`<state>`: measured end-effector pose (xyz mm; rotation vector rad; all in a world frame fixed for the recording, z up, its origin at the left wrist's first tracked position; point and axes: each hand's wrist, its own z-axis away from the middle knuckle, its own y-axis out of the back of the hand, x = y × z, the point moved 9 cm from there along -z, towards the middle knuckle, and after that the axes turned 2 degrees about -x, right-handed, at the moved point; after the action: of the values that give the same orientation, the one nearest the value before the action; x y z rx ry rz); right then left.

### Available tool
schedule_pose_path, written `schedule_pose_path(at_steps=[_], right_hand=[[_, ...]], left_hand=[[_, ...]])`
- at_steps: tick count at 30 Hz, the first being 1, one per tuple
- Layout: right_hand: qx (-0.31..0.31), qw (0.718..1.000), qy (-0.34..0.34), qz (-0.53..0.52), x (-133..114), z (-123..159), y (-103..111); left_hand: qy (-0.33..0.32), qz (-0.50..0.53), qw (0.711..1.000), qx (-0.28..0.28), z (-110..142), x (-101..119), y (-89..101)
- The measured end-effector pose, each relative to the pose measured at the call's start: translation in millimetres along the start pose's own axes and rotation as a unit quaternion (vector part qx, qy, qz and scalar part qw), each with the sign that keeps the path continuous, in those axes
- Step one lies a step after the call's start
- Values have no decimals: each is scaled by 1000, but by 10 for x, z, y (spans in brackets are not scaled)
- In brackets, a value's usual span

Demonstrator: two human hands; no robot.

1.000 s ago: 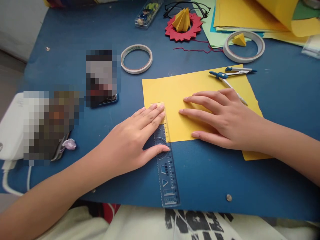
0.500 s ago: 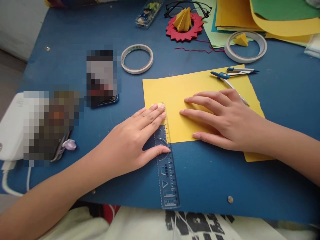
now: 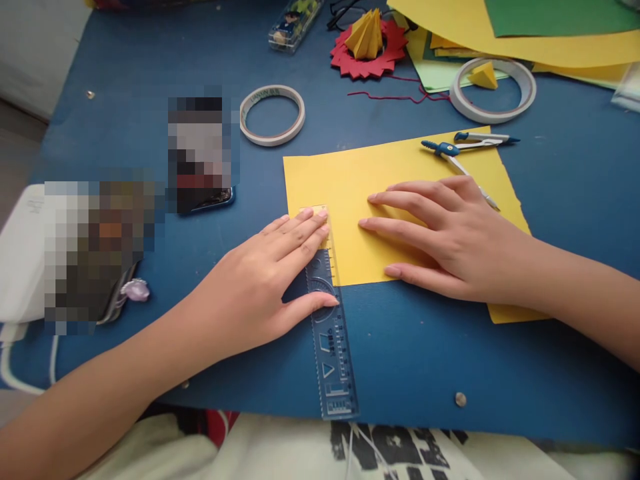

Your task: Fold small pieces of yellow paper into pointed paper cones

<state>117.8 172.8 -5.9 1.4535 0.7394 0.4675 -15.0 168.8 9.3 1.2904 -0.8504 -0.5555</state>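
A sheet of yellow paper (image 3: 345, 180) lies on the blue table. Flat on a clear plastic ruler (image 3: 333, 353) rests my left hand (image 3: 265, 273), fingers stretched out and thumb on the ruler's lower half. The ruler's upper end overlaps the paper's left part, and its lower end reaches the table's front edge. My right hand (image 3: 445, 240) lies on the paper with fingers spread and nothing gripped. A blue and white compass (image 3: 443, 148), legs apart, rests at the paper's upper right, one leg tip close by the right hand.
Two rolls of white tape (image 3: 295, 127) and a phone (image 3: 200, 200) lie behind. A red folded-paper ring (image 3: 345, 63) holds a yellow folded piece (image 3: 367, 40). Coloured sheets (image 3: 565, 23) are stacked at the back right. A white power bank (image 3: 23, 253) sits at the left.
A large yellow sheet at the back right has dropped forward over the other coloured sheets and part of the glasses. Both hands stay nearly still; the view has shifted slightly.
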Motion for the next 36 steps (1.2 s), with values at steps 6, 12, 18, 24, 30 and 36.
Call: schedule_pose_path(at_steps=[6,12,18,24,30,36], right_hand=[[-4,1000,1,15,-10,-5,6],[-1,1000,1,19,-9,-7,9],[-1,1000,2,22,-14,-2,10],[-2,1000,6,26,-21,-5,10],[-3,1000,7,27,-15,-5,5],[-5,1000,5,25,-12,-5,1]], left_hand=[[-3,-2,1000,4,1,0,-1],[-5,-3,1000,2,8,0,-7],[-3,0,1000,3,-15,-3,-15],[-2,0,1000,6,-7,2,0],[-2,2,1000,8,-7,10,-7],[0,-3,1000,5,-15,2,-6]])
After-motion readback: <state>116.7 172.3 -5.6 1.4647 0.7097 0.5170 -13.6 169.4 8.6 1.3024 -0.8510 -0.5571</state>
